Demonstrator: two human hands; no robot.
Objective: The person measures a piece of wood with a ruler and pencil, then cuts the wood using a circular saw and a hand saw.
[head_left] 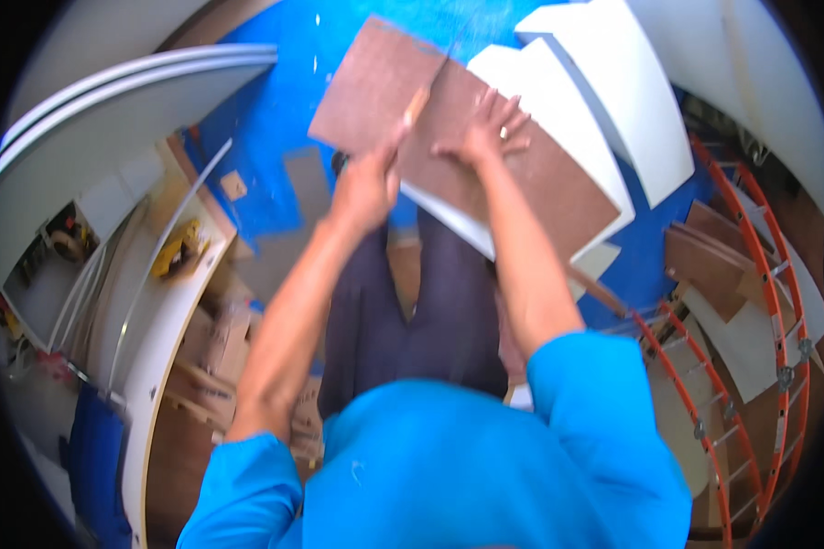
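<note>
A brown wood board (540, 183) lies at a slant in front of me, over white panels. My left hand (368, 183) is closed around a tan-handled tool (417, 106) at the board's near edge. A thin dark line runs on from the handle across the board; blur hides whether it is a blade, so I cannot tell the tool's exact kind. Pressed flat on the board to the right of the tool is my right hand (487, 135), fingers spread, a ring on one of them. It holds nothing.
White panels (623, 91) lie beyond the board on a blue floor (311, 55). Orange ladders (769, 265) stand at the right, near brown board offcuts (705, 261). To the left are a curved white panel (146, 91), a pale-edged shelf (169, 366) and a yellow tool (181, 249).
</note>
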